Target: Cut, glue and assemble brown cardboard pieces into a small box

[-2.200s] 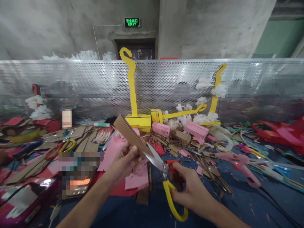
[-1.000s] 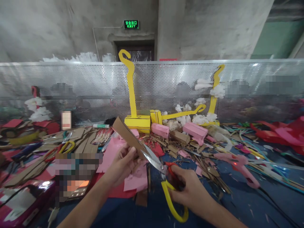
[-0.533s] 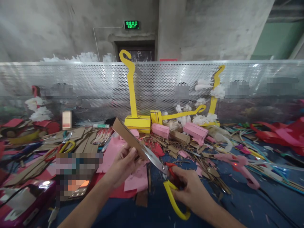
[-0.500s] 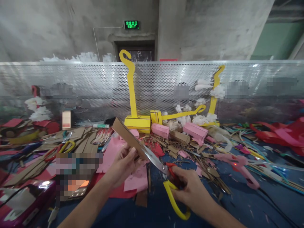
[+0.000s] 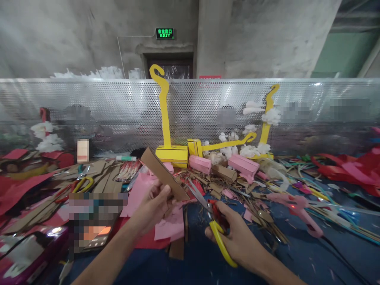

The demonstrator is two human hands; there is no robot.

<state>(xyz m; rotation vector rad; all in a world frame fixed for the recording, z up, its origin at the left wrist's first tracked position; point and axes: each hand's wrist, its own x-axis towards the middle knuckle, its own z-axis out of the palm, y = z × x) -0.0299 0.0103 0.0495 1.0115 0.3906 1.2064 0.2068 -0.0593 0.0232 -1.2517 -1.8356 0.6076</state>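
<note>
My left hand (image 5: 158,202) grips a folded strip of brown cardboard (image 5: 163,174) that slants from upper left to lower right. In my right hand (image 5: 234,229) are scissors (image 5: 201,198) with one red and one yellow handle. Their blades are slightly parted and lie just right of the strip's lower end, apart from it. Pink paper (image 5: 170,223) lies under my left hand. Beyond the strip, a yellow hooked shape (image 5: 164,114) stands upright on a yellow box (image 5: 172,154).
Pink boxes (image 5: 243,166), cardboard scraps (image 5: 219,188) and a pink glue gun (image 5: 303,209) lie at the right. At the left are a second pair of scissors (image 5: 83,184) and a purple power strip (image 5: 44,257). A perforated metal screen (image 5: 196,107) stands behind.
The scissors have come off the cardboard strip and moved slightly down and right with my right hand. Their blades are narrower apart or turned. More red paper shows at the far left.
</note>
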